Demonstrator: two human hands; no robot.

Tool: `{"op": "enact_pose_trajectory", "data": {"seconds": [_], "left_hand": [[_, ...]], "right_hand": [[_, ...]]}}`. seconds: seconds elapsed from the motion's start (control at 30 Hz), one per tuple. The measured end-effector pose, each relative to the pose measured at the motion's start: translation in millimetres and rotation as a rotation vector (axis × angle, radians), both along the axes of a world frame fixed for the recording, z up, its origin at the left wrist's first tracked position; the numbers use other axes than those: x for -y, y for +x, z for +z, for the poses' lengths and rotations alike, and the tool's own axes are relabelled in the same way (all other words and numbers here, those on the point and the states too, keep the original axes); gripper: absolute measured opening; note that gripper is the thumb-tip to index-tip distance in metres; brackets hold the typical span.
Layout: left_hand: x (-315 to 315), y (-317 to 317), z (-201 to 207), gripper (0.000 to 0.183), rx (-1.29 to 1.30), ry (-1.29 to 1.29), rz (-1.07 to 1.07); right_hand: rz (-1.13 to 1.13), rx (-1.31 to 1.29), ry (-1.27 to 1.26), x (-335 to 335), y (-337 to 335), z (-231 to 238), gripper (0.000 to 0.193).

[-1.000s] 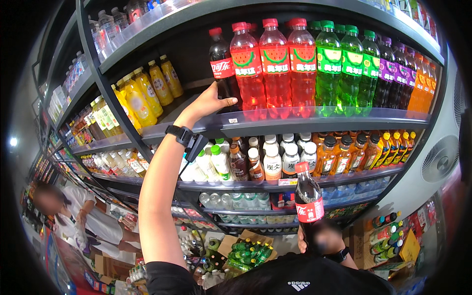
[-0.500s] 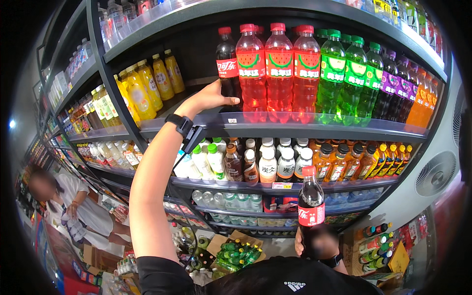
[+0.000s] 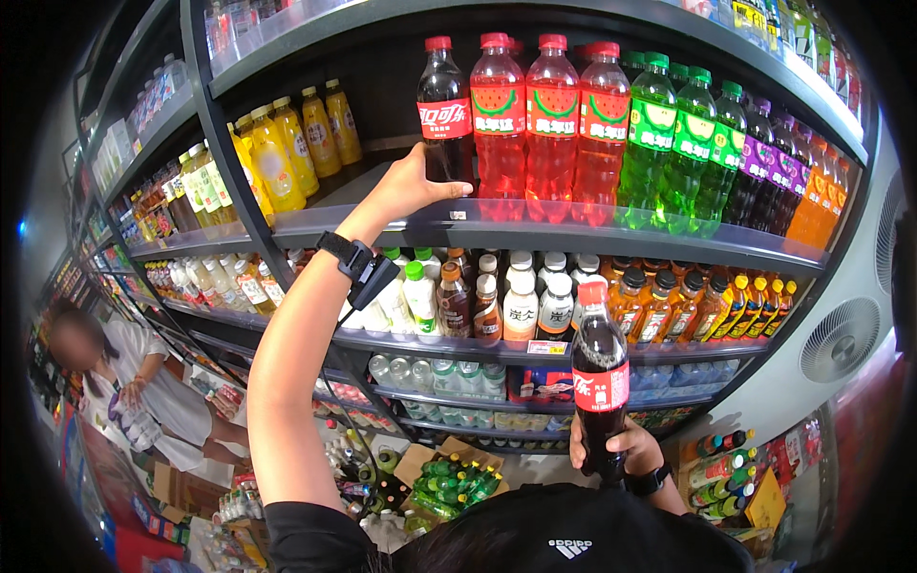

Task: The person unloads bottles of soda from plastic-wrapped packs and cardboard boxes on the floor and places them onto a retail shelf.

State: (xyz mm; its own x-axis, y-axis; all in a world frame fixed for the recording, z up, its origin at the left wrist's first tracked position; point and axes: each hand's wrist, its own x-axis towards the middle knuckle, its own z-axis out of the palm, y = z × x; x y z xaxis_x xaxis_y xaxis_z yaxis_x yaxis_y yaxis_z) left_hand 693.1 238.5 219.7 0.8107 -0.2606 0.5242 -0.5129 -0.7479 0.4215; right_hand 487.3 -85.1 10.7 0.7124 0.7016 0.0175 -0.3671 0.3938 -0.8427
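On the upper shelf stands a cola bottle (image 3: pixel 445 115) with a red cap and red label, beside a row of red watermelon soda bottles (image 3: pixel 499 119). My left hand (image 3: pixel 418 186) is wrapped round its lower part, the thumb across the front; the other fingers are hidden behind it. Lower down and nearer my body, my right hand (image 3: pixel 632 447) grips a second cola bottle (image 3: pixel 602 377) by its lower half. That bottle is upright, in front of the lower shelves. A black strap with a small dark device (image 3: pixel 361 269) sits on my left wrist.
Yellow drink bottles (image 3: pixel 277 167) stand left on the upper shelf; green soda bottles (image 3: pixel 651 124) stand right. A clear lip (image 3: pixel 535 218) edges the shelf. Below are an open carton (image 3: pixel 415 463) of green bottles and another person (image 3: pixel 124 372) at left. A fan (image 3: pixel 841 344) is at right.
The cola bottle under my left hand has come forward, level with the red soda bottles' front. My right hand has raised its cola bottle slightly. The view has shifted a little.
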Motion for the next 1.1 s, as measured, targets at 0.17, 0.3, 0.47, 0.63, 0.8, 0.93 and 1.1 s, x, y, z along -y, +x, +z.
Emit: {"op": "enact_pose_trajectory", "data": {"seconds": [0.17, 0.3, 0.47, 0.63, 0.8, 0.93, 1.1], "left_hand": [[1.2, -18.2, -7.3, 0.050, 0.322, -0.238, 0.012], [29.5, -74.2, -27.4, 0.026, 0.550, -0.714, -0.237], [71.6, -139.5, -106.9, 0.051, -0.105, -0.692, -0.625], [97.3, -160.7, -140.2, 0.067, -0.606, -0.894, -0.723], [91.9, -169.2, -174.6, 0.077, -0.623, -1.333, -0.749], [77.2, -170.6, -185.8, 0.082, -0.577, -1.290, -0.697], [47.5, -177.9, -212.5, 0.079, -0.763, -1.190, -0.606]], "right_hand": [[-0.003, 0.098, 0.041, -14.9, 8.2, 20.0, 0.052], [-0.065, 0.075, 0.088, -25.0, 15.8, 32.3, 0.054], [0.076, 0.097, 0.196, -39.2, 36.9, 36.4, 0.051], [0.135, 0.024, 0.036, -49.9, 28.8, 52.8, 0.044], [-0.080, 1.010, -1.089, -50.2, 13.6, 101.6, 0.038], [-1.372, 1.478, -0.397, 35.4, -50.5, 162.4, 0.022], [-1.343, 1.816, -0.267, 73.2, -89.3, 182.4, 0.022]]}}
